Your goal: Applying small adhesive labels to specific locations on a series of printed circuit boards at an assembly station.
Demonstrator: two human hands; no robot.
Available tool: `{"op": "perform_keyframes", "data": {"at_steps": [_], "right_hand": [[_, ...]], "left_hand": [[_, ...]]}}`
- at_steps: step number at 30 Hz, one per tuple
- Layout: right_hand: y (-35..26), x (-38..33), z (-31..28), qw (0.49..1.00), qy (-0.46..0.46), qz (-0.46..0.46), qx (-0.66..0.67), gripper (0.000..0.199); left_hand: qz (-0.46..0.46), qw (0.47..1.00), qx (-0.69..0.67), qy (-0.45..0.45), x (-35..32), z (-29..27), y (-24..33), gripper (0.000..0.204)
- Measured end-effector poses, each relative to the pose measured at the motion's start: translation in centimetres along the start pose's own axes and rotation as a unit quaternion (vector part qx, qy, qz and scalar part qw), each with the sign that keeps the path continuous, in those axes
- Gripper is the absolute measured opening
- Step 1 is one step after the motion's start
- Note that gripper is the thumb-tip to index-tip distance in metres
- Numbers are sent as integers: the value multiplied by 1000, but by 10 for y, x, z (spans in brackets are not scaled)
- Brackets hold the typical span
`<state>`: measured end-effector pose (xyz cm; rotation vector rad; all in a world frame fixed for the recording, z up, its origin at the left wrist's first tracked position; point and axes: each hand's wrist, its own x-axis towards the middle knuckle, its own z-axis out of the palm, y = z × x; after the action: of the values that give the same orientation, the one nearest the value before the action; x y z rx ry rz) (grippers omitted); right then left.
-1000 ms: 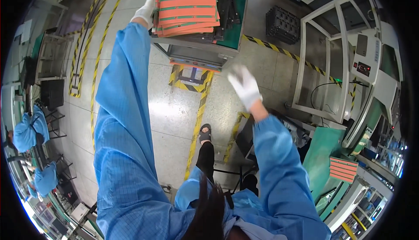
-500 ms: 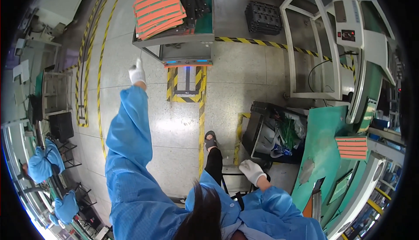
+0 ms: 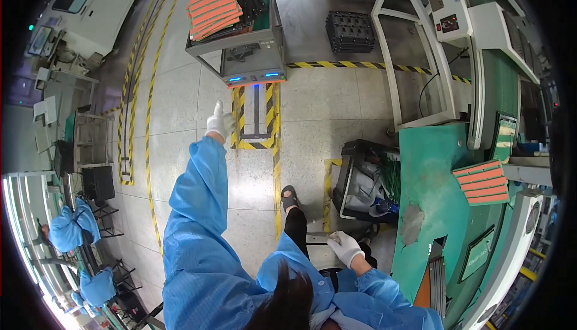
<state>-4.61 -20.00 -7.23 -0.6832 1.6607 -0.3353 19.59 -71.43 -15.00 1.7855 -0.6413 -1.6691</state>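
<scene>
My white-gloved left hand has come off the orange-and-green striped flat panels, fingers apart, empty; whether my curled, white-gloved right hand holds anything, I cannot tell. Ahead, the panels lie stacked on a grey metal cart.

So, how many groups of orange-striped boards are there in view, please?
2: a far stack on the grey cart and a right-hand group on the green table. Others may be hidden.
</scene>
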Motion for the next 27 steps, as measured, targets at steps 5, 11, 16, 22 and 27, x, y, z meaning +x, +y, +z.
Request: {"op": "perform_keyframes", "data": {"at_steps": [5, 11, 16, 22, 27], "right_hand": [[12, -6, 6, 998, 20, -36, 41, 37], [18, -13, 9, 996, 8, -75, 50, 40], [14, -29, -3, 996, -10, -90, -7, 40], [6, -80, -20, 985, 75, -147, 58, 35], [12, -113, -38, 978, 75, -174, 88, 37]], "left_hand": [[11, 996, 53, -66, -59, 28, -39, 75], [-94, 990, 55, -92, -65, -17, -111, 68], [-197, 972, 11, -126, -98, -71, -217, 64], [-198, 948, 181, -174, -238, 12, -256, 65], [-162, 937, 162, -263, -212, 17, -308, 38]]}}
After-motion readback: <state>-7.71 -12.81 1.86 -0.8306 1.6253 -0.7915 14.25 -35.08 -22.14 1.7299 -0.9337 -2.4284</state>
